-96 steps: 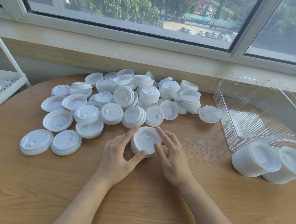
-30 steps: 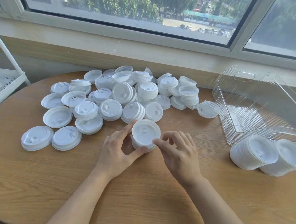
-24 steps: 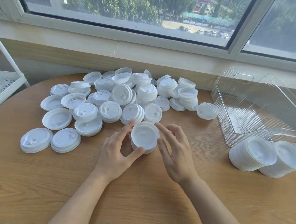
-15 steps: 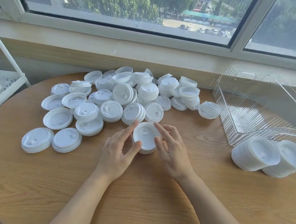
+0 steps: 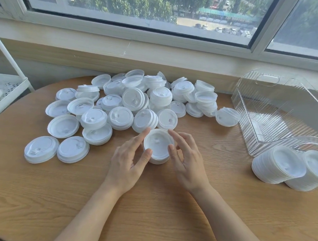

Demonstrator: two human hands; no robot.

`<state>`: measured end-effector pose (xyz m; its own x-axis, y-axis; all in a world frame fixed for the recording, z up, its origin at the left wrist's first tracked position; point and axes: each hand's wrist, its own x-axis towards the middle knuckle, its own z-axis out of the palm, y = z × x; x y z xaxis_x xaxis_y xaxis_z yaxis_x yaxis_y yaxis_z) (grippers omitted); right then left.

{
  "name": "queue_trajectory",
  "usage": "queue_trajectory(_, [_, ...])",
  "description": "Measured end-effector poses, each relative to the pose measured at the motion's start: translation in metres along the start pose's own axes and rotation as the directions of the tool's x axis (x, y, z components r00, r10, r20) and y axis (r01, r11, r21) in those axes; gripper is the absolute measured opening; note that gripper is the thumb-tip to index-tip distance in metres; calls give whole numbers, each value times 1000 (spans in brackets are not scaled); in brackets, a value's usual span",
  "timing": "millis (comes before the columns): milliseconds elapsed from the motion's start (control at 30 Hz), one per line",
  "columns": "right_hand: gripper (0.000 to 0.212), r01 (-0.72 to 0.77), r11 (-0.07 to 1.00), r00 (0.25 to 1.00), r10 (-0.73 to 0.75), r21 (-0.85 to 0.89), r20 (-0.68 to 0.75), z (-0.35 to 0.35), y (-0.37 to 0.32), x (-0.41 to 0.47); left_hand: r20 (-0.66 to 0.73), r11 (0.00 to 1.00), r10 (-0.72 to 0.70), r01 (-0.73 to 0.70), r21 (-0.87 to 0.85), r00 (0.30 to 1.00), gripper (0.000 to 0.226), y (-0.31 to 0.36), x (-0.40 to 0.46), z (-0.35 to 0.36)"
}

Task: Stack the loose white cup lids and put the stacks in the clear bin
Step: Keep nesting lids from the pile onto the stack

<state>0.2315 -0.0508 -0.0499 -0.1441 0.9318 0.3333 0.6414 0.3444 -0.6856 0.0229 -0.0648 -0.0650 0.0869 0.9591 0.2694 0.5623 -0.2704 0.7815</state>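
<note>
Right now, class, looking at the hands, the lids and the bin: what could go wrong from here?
1. The small stack is held only by fingertips of the left hand and right hand; it may slip askew.
2. The two leaning stacks beside the clear bin could topple.
3. The loose pile could be knocked.

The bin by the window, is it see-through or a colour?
See-through: the clear bin has no colour, just ribbed lines along its walls, shown in the head view.

Round wooden table (image 5: 159,208) under a daylit window (image 5: 142,7), white rack (image 5: 6,92) at left.
</note>
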Motion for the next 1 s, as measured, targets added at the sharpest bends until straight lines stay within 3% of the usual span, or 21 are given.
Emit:
queue_trajectory(433, [48, -1, 1000, 1000, 2, 27, -20, -1, 4, -3, 6, 999, 4, -4, 36, 1000, 87, 1, -2, -1])
queue_trajectory(1000, [48, 5, 1000, 999, -5, 16, -42, -3, 0, -3, 12, 1000, -4, 4, 21, 1000, 78, -3, -1, 0])
